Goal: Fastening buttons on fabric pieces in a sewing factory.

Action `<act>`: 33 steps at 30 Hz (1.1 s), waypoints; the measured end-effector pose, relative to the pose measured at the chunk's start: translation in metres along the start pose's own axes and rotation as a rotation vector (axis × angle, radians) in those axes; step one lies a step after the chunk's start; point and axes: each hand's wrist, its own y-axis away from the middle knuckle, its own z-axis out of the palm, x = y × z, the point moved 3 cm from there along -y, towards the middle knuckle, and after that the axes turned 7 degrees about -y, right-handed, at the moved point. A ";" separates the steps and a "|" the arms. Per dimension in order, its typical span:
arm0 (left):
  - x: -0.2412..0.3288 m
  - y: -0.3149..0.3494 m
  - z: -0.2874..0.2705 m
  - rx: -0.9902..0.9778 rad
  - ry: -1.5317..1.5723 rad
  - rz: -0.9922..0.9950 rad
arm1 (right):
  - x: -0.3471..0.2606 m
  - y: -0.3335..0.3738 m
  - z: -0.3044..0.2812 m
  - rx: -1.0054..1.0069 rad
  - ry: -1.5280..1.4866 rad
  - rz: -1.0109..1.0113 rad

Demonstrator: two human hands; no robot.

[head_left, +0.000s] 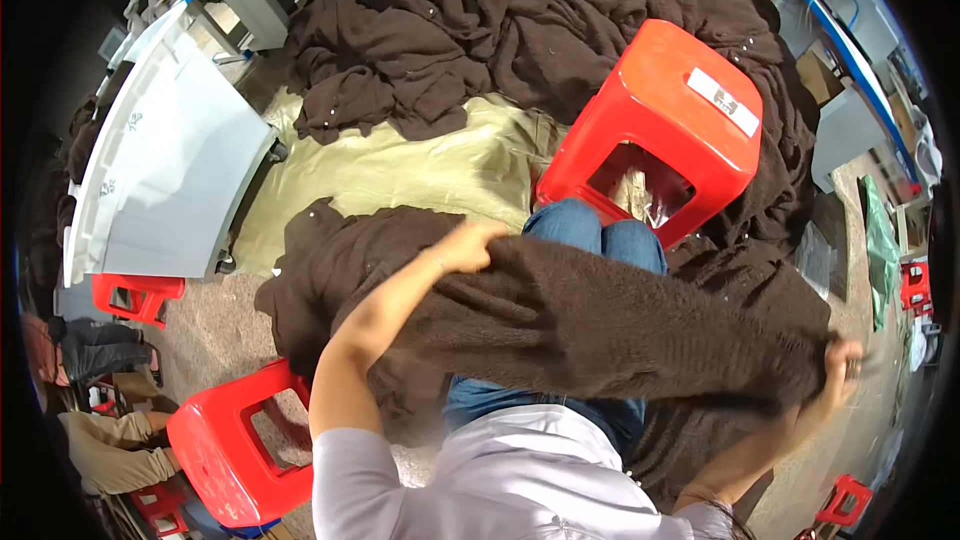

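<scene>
A dark brown, fuzzy piece of cloth (620, 320) stretches across my lap over my blue jeans, and its lower folds hang down on both sides. My left hand (472, 245) is closed on its upper edge, left of my knees. Far out to the right, my right hand (838, 375) grips the cloth's other end, slightly blurred. Between the two hands the cloth is pulled fairly flat. A bunched brown part (330, 260) lies left of my left forearm; whether it belongs to the same piece I cannot tell.
A red plastic stool (690, 90) stands just beyond my knees. Behind it a big heap of brown cloth (450, 30) lies partly on a yellowish sheet (400, 175). At left are a white wheeled bin (165, 160), another red stool (235, 450) and a person's tan-trousered leg (120, 455).
</scene>
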 end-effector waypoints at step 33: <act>0.167 0.125 0.098 0.229 -0.053 0.080 | 0.255 0.119 -0.031 -0.168 0.545 0.580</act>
